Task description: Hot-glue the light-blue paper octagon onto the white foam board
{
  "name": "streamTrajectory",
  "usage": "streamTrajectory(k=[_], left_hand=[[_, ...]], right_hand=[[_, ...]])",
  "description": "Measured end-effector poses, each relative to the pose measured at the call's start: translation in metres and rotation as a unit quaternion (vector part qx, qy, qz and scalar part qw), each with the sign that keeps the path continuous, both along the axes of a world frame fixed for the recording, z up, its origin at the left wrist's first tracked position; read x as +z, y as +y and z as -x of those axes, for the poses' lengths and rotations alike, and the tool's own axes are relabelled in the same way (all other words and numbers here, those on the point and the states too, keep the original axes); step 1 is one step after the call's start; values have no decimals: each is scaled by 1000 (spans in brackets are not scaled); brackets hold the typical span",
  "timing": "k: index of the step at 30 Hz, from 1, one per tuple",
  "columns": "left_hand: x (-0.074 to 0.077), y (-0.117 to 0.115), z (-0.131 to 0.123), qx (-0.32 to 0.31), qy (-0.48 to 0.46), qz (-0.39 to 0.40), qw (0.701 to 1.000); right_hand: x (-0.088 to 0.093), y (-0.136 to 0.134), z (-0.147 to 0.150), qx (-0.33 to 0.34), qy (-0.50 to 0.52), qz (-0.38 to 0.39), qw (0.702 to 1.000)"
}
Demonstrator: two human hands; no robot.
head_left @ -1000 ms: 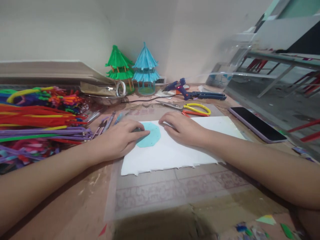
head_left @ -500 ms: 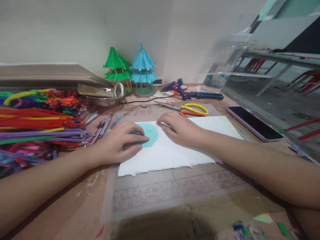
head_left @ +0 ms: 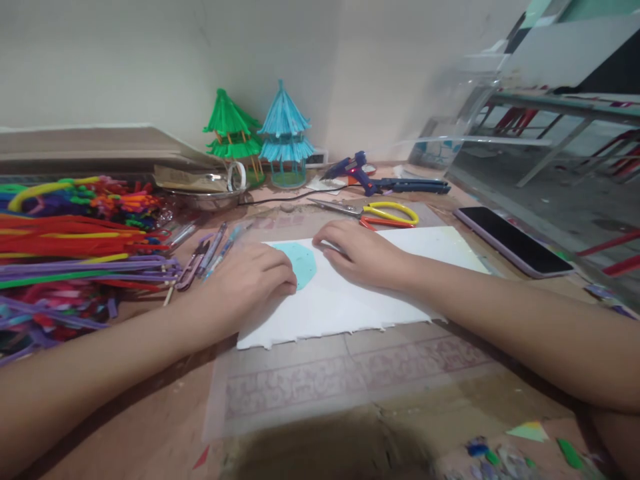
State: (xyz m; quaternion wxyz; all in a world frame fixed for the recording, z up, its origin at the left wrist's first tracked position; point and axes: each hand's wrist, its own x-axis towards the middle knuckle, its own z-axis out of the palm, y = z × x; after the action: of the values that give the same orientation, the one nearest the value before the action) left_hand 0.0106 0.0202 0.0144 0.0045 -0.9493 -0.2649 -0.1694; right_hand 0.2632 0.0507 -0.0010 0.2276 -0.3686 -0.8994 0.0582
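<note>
A teal many-sided flat piece point(head_left: 304, 265) with small dark dots lies on a white sheet point(head_left: 340, 310) that has a ragged front edge. My left hand point(head_left: 255, 280) covers the piece's left part. Its fingers are curled and pressed together at the piece's lower left edge; the thumb is mostly hidden. To the right of the piece, my right hand point(head_left: 363, 255) rests on the sheet, fingers loosely bent and thumb apart, with nothing seen in it. Just behind it lie scissors point(head_left: 387, 213) with yellow and orange handles.
Bundles of colourful pipe cleaners point(head_left: 75, 247) fill the left side. Behind stand a green model tower point(head_left: 231, 127) and a blue one point(head_left: 285, 130), beside a glue gun point(head_left: 355, 172) and a metal bowl point(head_left: 205, 199). A phone point(head_left: 513, 240) lies right; scraps point(head_left: 530, 432) lie in front.
My left hand's fingers, stretched across the teal piece before, have drawn in and curled at its lower left edge. My right hand stays in place on the sheet. The view has shifted slightly.
</note>
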Motion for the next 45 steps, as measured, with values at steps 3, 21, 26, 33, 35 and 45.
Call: streamTrajectory(k=[3, 21, 26, 33, 35, 45], left_hand=[[4, -4, 1, 11, -20, 29, 999], [40, -29, 14, -45, -112, 48, 992], [3, 1, 18, -23, 7, -62, 998], [-1, 0, 15, -76, 46, -87, 992], [1, 1, 15, -82, 45, -87, 992], [4, -1, 13, -118, -7, -127, 985]], right_hand=[[0, 0, 0, -1, -1, -1, 1000], [0, 0, 1, 0, -1, -8, 1000], [1, -1, 1, -1, -4, 0, 1000], [1, -1, 1, -4, -9, 0, 1000], [1, -1, 2, -4, -12, 2, 1000], [2, -2, 3, -8, -6, -2, 1000]])
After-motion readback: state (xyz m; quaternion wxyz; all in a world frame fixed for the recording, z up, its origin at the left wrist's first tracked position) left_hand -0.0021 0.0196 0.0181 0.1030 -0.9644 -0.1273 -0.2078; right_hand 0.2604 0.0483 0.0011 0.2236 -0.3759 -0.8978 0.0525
